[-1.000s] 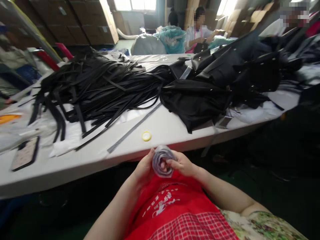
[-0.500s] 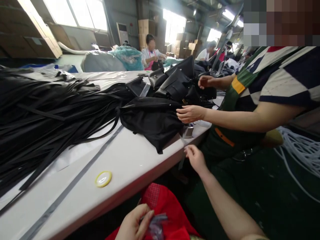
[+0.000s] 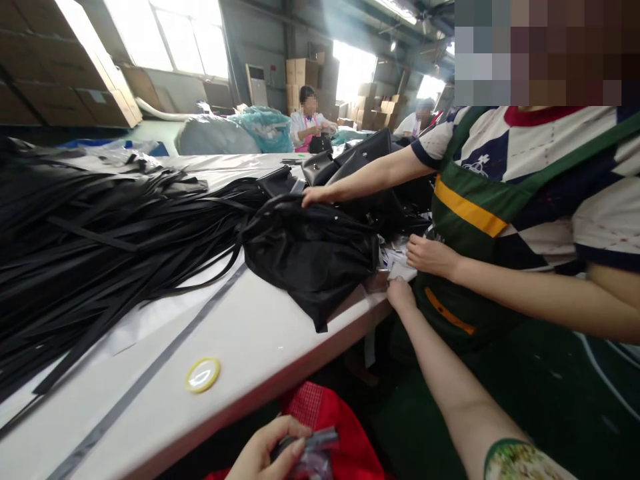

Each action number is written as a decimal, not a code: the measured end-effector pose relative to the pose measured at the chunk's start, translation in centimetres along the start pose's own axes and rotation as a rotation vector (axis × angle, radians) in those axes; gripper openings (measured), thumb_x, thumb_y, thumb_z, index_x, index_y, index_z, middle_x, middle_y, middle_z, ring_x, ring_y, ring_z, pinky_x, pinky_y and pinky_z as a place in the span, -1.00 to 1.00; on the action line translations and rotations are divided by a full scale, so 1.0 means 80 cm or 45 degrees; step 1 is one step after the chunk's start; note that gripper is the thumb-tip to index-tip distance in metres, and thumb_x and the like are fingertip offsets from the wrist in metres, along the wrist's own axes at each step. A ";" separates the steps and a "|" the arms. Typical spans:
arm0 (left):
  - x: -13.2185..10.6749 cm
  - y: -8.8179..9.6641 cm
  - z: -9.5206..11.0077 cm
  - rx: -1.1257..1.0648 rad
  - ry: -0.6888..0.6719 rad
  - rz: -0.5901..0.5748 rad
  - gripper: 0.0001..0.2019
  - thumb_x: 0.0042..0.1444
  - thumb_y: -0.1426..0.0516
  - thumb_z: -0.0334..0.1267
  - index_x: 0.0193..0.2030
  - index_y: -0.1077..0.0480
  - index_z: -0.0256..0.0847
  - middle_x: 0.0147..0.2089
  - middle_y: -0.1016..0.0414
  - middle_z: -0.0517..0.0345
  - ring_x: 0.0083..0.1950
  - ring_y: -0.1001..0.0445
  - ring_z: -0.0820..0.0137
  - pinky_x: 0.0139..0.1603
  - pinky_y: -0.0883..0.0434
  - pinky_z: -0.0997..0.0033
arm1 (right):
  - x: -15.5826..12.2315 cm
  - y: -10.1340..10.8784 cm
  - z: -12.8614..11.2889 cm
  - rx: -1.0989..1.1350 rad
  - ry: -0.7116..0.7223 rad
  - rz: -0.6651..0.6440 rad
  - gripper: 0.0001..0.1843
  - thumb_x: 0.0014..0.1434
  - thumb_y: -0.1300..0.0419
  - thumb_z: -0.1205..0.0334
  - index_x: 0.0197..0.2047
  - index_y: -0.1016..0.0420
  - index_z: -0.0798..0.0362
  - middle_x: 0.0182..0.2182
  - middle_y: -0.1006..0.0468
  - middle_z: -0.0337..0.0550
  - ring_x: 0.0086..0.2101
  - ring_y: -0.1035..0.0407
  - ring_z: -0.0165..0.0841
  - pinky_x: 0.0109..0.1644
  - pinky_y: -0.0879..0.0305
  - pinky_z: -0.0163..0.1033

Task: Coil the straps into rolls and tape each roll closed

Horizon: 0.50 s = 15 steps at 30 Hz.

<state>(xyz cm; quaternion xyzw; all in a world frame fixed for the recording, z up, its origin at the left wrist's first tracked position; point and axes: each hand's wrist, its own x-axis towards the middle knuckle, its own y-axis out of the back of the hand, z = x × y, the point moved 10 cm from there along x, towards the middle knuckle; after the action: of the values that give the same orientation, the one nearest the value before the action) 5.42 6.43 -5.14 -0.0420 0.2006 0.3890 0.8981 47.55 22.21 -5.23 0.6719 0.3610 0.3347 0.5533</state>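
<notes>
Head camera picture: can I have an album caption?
Left hand holding a greyish bundle, right hand at the table's edge, a co-worker's hand on a black bag.

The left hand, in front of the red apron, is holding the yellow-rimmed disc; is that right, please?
Not quite: the head view shows the left hand, in front of the red apron, holding a greyish bundle; the yellow-rimmed disc lies on the white table.

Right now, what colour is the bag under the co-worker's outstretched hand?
The bag is black; the head view shows it.

Yellow-rimmed disc (image 3: 203,375) on white table (image 3: 250,347); black straps (image 3: 100,233) heaped left; cardboard boxes (image 3: 60,63) stacked behind.
</notes>
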 end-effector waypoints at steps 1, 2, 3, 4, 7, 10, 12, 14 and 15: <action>-0.001 -0.001 -0.003 -0.013 0.000 -0.014 -0.46 0.08 -0.12 0.25 -0.18 -0.50 -0.26 -0.18 -0.53 0.01 -0.12 -0.44 0.23 -0.05 -0.35 0.33 | 0.001 0.000 0.003 -0.003 -0.018 0.012 -0.66 0.25 0.03 0.46 -0.13 -0.57 0.27 -0.14 -0.49 0.23 -0.10 -0.44 -0.14 -0.02 -0.29 -0.20; -0.002 -0.001 -0.006 -0.032 -0.004 -0.033 -0.46 0.08 -0.12 0.24 -0.16 -0.50 -0.26 -0.17 -0.53 0.00 -0.12 -0.44 0.23 -0.06 -0.35 0.33 | 0.001 0.001 0.006 -0.002 -0.037 0.030 -0.66 0.26 0.04 0.45 -0.12 -0.57 0.28 -0.14 -0.49 0.24 -0.10 -0.44 -0.14 -0.03 -0.29 -0.20; -0.004 -0.002 -0.008 -0.056 -0.012 -0.059 -0.47 0.09 -0.13 0.23 -0.14 -0.50 -0.25 -0.16 -0.53 0.00 -0.12 -0.45 0.23 -0.07 -0.36 0.34 | 0.001 0.003 0.009 0.005 -0.055 0.053 -0.67 0.27 0.03 0.43 -0.12 -0.56 0.28 -0.14 -0.50 0.25 -0.10 -0.44 -0.14 -0.03 -0.29 -0.20; -0.006 -0.003 -0.011 -0.083 -0.020 -0.078 -0.47 0.09 -0.12 0.22 -0.13 -0.50 -0.25 -0.16 -0.53 0.00 -0.13 -0.45 0.24 -0.08 -0.36 0.34 | 0.001 0.005 0.011 0.018 -0.072 0.077 -0.68 0.27 0.02 0.41 -0.12 -0.56 0.28 -0.14 -0.51 0.25 -0.10 -0.44 -0.14 -0.04 -0.30 -0.20; -0.015 0.000 -0.022 -0.145 -0.034 -0.060 -0.50 0.13 -0.11 0.19 -0.10 -0.49 -0.24 -0.16 -0.53 0.01 -0.17 -0.45 0.27 -0.14 -0.38 0.36 | -0.001 0.019 0.017 0.093 -0.101 0.157 -0.75 0.24 -0.06 0.37 -0.18 -0.57 0.25 -0.19 -0.54 0.21 -0.15 -0.47 -0.17 -0.08 -0.31 -0.22; -0.019 0.003 -0.028 -0.137 -0.042 0.014 -0.55 0.17 -0.10 0.14 -0.09 -0.48 -0.22 -0.17 -0.52 0.04 -0.24 -0.45 0.33 -0.20 -0.40 0.40 | -0.015 0.052 0.031 0.193 -0.160 0.293 -0.74 0.25 -0.03 0.35 -0.21 -0.54 0.27 -0.23 -0.56 0.22 -0.20 -0.49 -0.17 -0.13 -0.34 -0.21; -0.019 0.002 -0.030 -0.125 -0.020 0.066 -0.55 0.18 -0.09 0.13 -0.08 -0.47 -0.23 -0.24 -0.52 0.07 -0.35 -0.44 0.39 -0.30 -0.39 0.43 | -0.043 0.077 0.042 0.246 -0.207 0.382 -0.64 0.33 0.10 0.32 -0.10 -0.48 0.30 -0.25 -0.56 0.20 -0.25 -0.51 -0.21 -0.16 -0.36 -0.20; -0.018 0.007 -0.033 -0.121 0.054 0.168 -0.53 0.16 -0.09 0.15 -0.10 -0.47 -0.26 -0.36 -0.50 0.10 -0.47 -0.40 0.44 -0.42 -0.36 0.46 | -0.086 0.101 0.040 0.381 -0.167 0.475 -0.58 0.38 0.20 0.25 0.02 -0.40 0.26 -0.28 -0.57 0.06 -0.34 -0.50 -0.32 -0.21 -0.38 -0.24; -0.017 0.010 -0.035 -0.121 0.107 0.218 -0.51 0.15 -0.09 0.15 -0.11 -0.48 -0.28 -0.40 -0.50 0.11 -0.51 -0.39 0.44 -0.47 -0.34 0.47 | -0.113 0.112 0.030 0.531 -0.091 0.514 -0.58 0.39 0.18 0.19 0.06 -0.38 0.20 -0.30 -0.56 -0.03 -0.38 -0.48 -0.36 -0.23 -0.38 -0.27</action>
<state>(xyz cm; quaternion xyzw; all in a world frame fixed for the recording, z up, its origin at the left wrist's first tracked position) 3.11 5.38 -7.06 -0.0835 0.2220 0.4713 0.8495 45.95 12.11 2.71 0.8408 0.2612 0.3326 0.3379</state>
